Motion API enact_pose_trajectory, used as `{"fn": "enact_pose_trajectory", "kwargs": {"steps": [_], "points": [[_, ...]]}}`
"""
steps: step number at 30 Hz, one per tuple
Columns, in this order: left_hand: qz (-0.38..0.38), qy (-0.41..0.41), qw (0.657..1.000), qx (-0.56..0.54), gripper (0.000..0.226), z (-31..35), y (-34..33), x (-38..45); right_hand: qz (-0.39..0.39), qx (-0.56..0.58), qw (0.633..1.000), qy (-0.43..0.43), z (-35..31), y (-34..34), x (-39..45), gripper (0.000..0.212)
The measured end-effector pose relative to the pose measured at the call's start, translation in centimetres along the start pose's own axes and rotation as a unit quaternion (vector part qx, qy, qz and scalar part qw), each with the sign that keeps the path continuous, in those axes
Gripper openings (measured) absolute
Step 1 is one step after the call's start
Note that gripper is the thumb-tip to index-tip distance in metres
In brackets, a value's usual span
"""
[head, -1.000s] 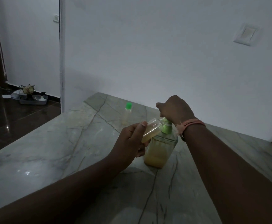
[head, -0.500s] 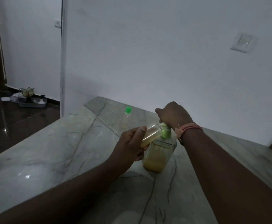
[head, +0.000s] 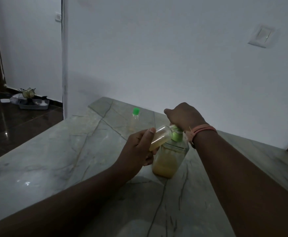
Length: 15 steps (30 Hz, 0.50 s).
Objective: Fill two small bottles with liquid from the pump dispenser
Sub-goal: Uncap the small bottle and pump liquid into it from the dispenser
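Left hand [head: 136,147] grips small clear plastic bottle [head: 160,136], tilted, mouth at green nozzle – to catch yellow liquid. Right hand [head: 185,115] curled over pump head of clear yellow-filled dispenser [head: 169,156], pressing. Green-capped second small bottle [head: 135,119] upright behind on grey marble counter [head: 54,151] – likely done.

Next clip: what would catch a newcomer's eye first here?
The two hands meeting mid-frame: the left hand holds a small clear bottle, tilted and partly filled with yellowish liquid, at the green pump head of the pump dispenser, while the right hand presses on top. Behind them a second small bottle with a bright green cap stands alone on the marble counter.
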<state>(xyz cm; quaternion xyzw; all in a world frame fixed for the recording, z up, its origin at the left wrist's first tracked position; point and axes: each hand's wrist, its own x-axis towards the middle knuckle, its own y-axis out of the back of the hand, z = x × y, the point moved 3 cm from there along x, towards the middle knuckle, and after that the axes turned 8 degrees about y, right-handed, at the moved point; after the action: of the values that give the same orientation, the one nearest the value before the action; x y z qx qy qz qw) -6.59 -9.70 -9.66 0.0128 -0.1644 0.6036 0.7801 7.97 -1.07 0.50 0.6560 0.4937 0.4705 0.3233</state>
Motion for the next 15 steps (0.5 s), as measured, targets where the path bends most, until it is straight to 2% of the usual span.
{"fn": "enact_pose_trajectory", "kwargs": {"steps": [4,8,13,15], "points": [[-0.003,0.005,1.000,0.003,0.034,-0.1,-0.1,-0.1,0.003,-0.013,1.000,0.003,0.0,0.2,-0.3,0.027],[-0.002,0.009,1.000,0.004,0.037,-0.1,-0.2,-0.2,-0.028,-0.018,0.999,0.001,-0.4,0.7,-0.1,0.032],[-0.001,0.000,1.000,0.004,0.035,-0.4,-0.1,0.1,-0.005,0.070,0.997,-0.021,0.7,0.0,-0.1,0.036],[0.000,-0.001,1.000,0.001,0.035,-0.6,0.0,0.1,-0.001,0.070,0.997,-0.024,0.8,-0.1,-0.3,0.035]]}}
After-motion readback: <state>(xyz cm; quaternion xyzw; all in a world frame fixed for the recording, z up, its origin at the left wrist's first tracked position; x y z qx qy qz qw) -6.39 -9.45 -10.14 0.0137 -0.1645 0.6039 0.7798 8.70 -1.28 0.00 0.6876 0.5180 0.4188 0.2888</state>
